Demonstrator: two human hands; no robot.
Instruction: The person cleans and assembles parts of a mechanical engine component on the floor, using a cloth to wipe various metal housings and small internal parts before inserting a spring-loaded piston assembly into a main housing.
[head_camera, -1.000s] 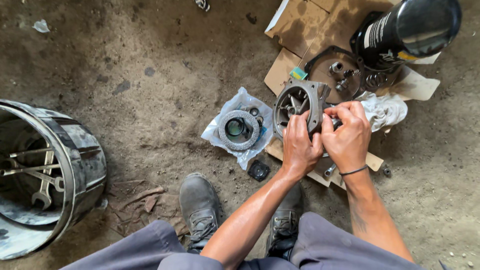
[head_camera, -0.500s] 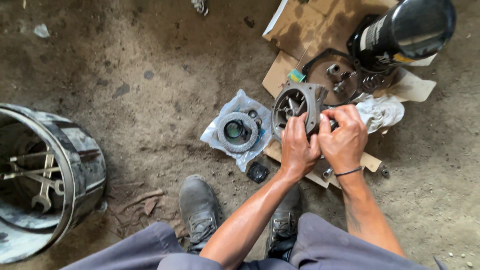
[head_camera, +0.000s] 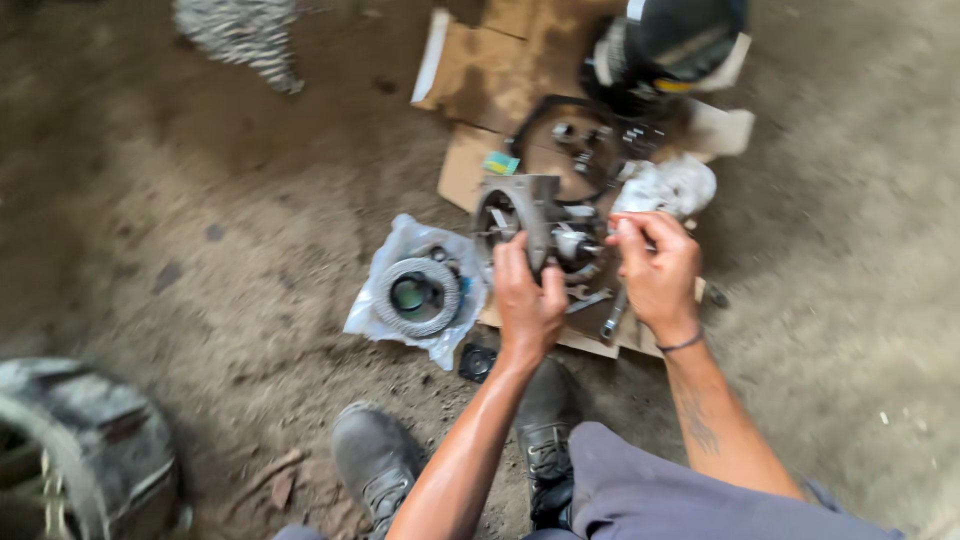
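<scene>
The right hand (head_camera: 655, 265) is drawing away from the left hand (head_camera: 527, 300), which is now gripping the metal housing (head_camera: 520, 215) alone. The housing is turning edge-on. The metal drum (head_camera: 85, 450) left of it is sliding partly out of view.

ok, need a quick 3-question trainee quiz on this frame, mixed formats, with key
1. True or false: the left hand grips the grey metal housing while the right hand works beside it.
2. The ribbed metal ring lies on: A) cardboard B) a white plastic bag C) bare floor.
3. Fill in: the housing is held over a sheet of ____.

Key:
1. True. The right hand's fingers are at the small parts on the housing's side; blur hides exactly what they pinch.
2. B, the white plastic bag.
3. Cardboard, which also carries the black cylindrical unit.
</scene>
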